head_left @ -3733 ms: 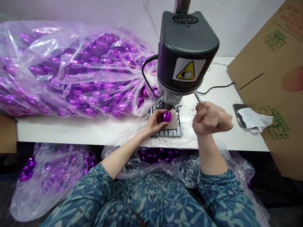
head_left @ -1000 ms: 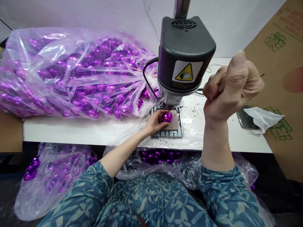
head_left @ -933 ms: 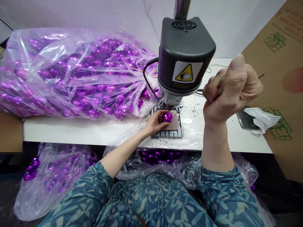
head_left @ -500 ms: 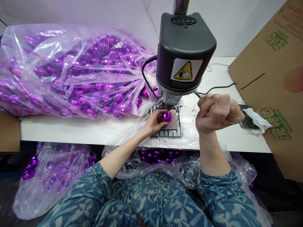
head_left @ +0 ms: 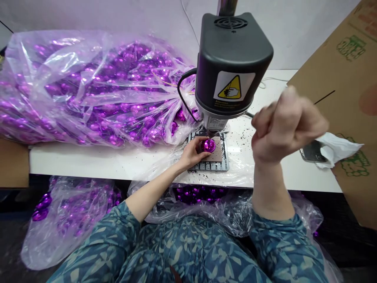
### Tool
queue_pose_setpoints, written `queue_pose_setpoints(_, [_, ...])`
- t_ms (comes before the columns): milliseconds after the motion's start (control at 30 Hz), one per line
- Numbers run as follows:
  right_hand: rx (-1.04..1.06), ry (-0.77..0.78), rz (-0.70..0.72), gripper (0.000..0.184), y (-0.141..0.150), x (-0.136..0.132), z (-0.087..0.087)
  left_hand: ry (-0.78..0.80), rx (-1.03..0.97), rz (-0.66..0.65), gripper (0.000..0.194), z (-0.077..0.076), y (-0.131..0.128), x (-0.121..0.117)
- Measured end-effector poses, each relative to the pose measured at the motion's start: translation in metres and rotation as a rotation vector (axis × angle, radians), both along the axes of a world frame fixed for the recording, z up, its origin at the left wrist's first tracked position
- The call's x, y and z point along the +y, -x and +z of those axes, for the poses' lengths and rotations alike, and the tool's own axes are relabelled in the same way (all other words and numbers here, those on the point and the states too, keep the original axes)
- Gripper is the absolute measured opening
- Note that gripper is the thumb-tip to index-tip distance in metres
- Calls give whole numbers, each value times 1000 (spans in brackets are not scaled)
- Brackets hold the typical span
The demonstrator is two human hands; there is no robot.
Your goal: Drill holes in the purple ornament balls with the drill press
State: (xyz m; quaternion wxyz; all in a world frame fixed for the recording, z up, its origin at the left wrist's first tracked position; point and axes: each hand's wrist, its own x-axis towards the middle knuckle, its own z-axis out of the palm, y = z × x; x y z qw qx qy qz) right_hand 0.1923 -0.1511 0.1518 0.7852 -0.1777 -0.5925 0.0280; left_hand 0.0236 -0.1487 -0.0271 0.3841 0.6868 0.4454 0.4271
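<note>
My left hand [head_left: 190, 154] pinches a shiny purple faceted ball [head_left: 209, 146] between thumb and fingers. The ball rests on a small brown board [head_left: 217, 156], on the slotted grey base plate [head_left: 225, 165] of a bench drill press [head_left: 234, 51]. Just above the ball is the chuck [head_left: 211, 133]; whether a bit touches it I cannot tell. To the right of the machine, my right hand [head_left: 284, 131] is closed in a fist around the end of the press lever [head_left: 249, 114]. That hand is slightly blurred and hides most of the lever.
A large clear bag [head_left: 97, 90] of purple balls lies along the left of the white table [head_left: 82, 159]. More bagged balls [head_left: 76, 212] sit below the edge. A cardboard box [head_left: 335, 78], a phone [head_left: 313, 151] and tissue [head_left: 338, 149] are at right. Dark shavings surround the base.
My right hand has swung up and to the right with the lever. The ball has turned in my left fingers, so faceted sides now show where a ringed top faced me.
</note>
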Motion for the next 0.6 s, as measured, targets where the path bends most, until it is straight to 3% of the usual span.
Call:
queue_pose_setpoints(100, [20,193,20,52,0,11,27,-13,-33,65,54,8,3,-11])
queue_pose_setpoints(200, [107,222,89,54,2,20,39,-104,-16,60,50,17,12,-42])
queue_pose_setpoints(300, [139,222,87,56,5,22,39,-185,152,-261,48,23,24,-82])
queue_pose_setpoints(367, [154,209,82,56,6,21,37,-225,319,-437,51,25,33,-96])
queue_pose_setpoints(400, [151,201,81,56,6,20,36,-239,375,-466,51,26,37,-96])
queue_pose_setpoints(467, [133,192,73,55,5,20,35,-260,404,-405,39,28,47,-79])
queue_pose_setpoints(533, [107,193,65,54,4,19,35,-270,417,-239,21,32,56,-44])
queue_pose_setpoints(600, [95,194,58,54,3,20,34,-251,548,-21,32,39,64,-1])
